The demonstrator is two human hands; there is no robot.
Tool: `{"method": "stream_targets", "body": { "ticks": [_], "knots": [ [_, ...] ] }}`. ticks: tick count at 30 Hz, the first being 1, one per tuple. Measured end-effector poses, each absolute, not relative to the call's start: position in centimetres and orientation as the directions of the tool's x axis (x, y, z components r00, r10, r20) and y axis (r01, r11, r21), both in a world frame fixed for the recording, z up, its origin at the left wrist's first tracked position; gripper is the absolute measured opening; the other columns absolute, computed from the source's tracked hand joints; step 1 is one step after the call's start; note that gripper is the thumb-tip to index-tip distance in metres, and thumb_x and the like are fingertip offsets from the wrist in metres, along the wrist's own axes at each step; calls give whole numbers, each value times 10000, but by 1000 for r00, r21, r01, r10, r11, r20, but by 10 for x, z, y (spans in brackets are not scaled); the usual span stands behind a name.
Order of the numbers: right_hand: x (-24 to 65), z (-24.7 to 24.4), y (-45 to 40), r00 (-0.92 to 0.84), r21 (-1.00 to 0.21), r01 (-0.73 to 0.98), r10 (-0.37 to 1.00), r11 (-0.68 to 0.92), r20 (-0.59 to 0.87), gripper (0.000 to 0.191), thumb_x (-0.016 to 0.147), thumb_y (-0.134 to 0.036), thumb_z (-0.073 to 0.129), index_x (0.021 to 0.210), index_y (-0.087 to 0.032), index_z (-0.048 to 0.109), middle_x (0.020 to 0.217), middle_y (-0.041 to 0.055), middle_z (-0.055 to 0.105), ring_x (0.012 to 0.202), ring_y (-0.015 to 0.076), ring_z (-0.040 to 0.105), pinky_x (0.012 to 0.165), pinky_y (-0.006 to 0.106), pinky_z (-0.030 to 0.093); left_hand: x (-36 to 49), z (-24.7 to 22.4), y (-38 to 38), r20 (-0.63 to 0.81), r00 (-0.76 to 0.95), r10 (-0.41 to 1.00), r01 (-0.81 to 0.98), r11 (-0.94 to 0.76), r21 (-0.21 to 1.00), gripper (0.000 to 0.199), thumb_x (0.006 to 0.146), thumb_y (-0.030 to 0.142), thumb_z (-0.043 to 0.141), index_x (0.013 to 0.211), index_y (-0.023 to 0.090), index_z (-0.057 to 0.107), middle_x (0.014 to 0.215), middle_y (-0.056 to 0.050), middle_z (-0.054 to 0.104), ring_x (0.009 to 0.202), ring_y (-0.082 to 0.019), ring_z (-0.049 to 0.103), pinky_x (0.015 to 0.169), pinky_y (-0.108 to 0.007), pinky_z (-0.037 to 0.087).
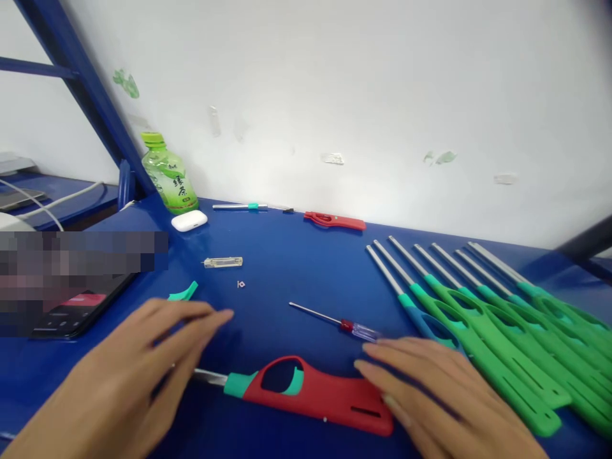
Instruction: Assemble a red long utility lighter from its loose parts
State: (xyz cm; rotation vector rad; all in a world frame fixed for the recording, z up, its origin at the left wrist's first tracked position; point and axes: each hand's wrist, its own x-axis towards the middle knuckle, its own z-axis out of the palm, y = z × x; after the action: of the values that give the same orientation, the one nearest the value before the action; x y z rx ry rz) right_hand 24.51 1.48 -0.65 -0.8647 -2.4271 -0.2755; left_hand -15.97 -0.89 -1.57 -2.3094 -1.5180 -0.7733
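A red long-nosed lighter [329,398] with a teal collar and trigger lies on the blue table in front of me. Its metal tube [210,377] runs leftward beneath my left hand [143,370], whose fingers are stretched loosely above it. At the handle's butt end is my right hand [444,389], fingers extended and apart, the fingertips at or just over the red plastic. Just beyond those fingers a screwdriver [348,326] with a clear purple and red handle lies on the table. A small teal plastic piece [184,293] shows past my left hand.
Several green lighters [497,357] and a blue one [430,319] lie side by side at right. Along the wall are a red half shell [335,220], a metal tube [234,206], a white case [189,220] and a tea bottle [169,175]. A phone [71,319] lies left.
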Motion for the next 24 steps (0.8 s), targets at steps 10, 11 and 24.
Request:
{"method": "stream_targets", "body": {
  "ticks": [10,11,24],
  "knots": [
    [236,1,36,-733,200,635,500,746,462,604,976,35,494,1462,-192,771,1454,19,842,1305,197,808,1146,400,642,-158,19,64,325,291,900,944,-324,52,621,1182,622,338,1359,280,825,1371,-138,841,1101,-382,857,909,-539,701],
    [237,0,35,-719,180,639,498,748,485,570,984,35,511,1414,-210,793,1406,-1,862,1261,187,821,1149,392,629,-157,16,67,326,284,902,947,-318,53,635,1183,626,328,1356,268,824,1361,-152,843,1083,-379,859,894,-525,695],
    [272,-9,27,-533,3,715,543,699,649,390,1131,-153,569,1454,-278,750,1318,8,859,1090,190,862,1005,314,664,-154,21,85,244,276,930,945,-309,110,479,1122,562,401,946,290,754,1013,-84,822,842,-302,800,704,-381,542]
  ]
}}
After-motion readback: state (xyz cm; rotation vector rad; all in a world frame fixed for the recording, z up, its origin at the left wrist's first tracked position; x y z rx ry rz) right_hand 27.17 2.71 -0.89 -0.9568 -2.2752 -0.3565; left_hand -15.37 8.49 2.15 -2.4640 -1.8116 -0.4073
